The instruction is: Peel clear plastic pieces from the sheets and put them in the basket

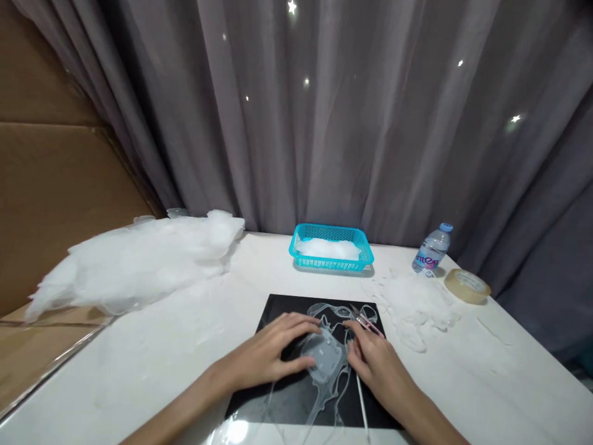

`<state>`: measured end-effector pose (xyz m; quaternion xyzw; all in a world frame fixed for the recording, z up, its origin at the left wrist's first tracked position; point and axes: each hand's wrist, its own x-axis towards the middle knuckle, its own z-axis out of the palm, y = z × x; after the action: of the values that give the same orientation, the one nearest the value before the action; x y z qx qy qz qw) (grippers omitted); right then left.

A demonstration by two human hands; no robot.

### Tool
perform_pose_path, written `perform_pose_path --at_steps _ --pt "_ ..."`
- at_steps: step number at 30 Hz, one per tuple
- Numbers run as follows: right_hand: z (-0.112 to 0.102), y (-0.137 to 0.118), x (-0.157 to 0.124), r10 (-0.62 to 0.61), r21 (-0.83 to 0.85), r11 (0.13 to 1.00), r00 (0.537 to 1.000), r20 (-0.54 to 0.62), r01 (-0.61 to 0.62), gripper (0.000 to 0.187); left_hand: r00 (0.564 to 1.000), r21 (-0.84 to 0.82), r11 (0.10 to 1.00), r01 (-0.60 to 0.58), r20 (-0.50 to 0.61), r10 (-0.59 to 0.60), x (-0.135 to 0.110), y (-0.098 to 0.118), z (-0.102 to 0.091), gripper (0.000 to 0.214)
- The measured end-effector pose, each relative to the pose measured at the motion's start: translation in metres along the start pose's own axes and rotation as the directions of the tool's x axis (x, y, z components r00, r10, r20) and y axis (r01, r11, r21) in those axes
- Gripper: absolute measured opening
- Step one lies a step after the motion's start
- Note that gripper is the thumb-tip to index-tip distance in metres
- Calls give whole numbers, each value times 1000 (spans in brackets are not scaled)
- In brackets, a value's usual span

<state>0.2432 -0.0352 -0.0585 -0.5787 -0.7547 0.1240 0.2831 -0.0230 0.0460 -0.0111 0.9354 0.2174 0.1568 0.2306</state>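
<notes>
A black mat (282, 402) lies on the white table in front of me. On it rests a clear, translucent plastic piece (327, 358) with thin trailing strips. My left hand (273, 352) lies on the mat with fingers spread, fingertips and thumb touching the piece's left side. My right hand (375, 361) rests at the piece's right edge, fingers curled against it. Thin pink-tipped tweezers (365, 320) lie just beyond my right fingers, and a thin white stick (361, 405) lies along the mat below my right hand.
A turquoise basket (356, 262) holding white clear scraps stands behind the mat. A big heap of clear plastic film (139, 259) fills the left. Loose clear offcuts (412, 309), a small water bottle (432, 248) and a tape roll (467, 285) sit right. Grey curtain behind.
</notes>
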Motion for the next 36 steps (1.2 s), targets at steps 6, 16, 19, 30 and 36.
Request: perform_pose_path --at_steps 6,16,19,30,36 --pt "-22 3 0 -73 74 994 997 -39 76 23 999 170 985 -39 39 32 -5 4 11 40" --pt "-30 11 -2 -290 -39 956 906 -308 292 26 989 269 953 -141 -7 149 -3 14 24 28" --pt "-33 9 -5 -467 -148 884 842 -270 442 40 990 154 978 -142 4 143 0 13 21 27" --pt "-42 5 -10 -446 -152 894 818 -362 421 47 993 -365 928 71 115 -31 1 -3 10 17" --pt "-26 -22 -13 -278 304 906 956 -91 293 20 995 -286 957 37 100 -9 -5 -3 8 23"
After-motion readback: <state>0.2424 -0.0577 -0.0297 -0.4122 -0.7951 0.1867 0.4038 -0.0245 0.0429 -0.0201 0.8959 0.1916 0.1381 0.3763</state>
